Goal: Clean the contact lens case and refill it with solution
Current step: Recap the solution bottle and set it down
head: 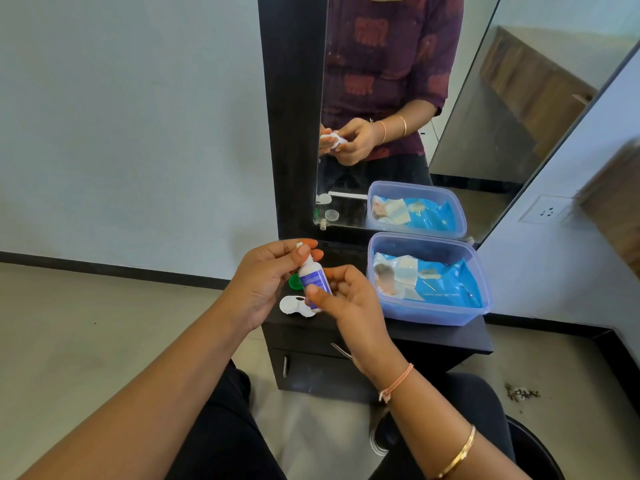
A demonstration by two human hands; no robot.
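One bottle (pixel 312 277) in right grip (pixel 349 303) (tilted)

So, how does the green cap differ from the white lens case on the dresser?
The green cap is green; the lens case is white. The cap is one small round piece, partly hidden behind the left hand; the case is wider, with two joined round parts. Both lie on the dark dresser top, held by neither hand.

Probably a home dressing corner, tall mirror (pixel 398 109), small dark cabinet (pixel 433 341)
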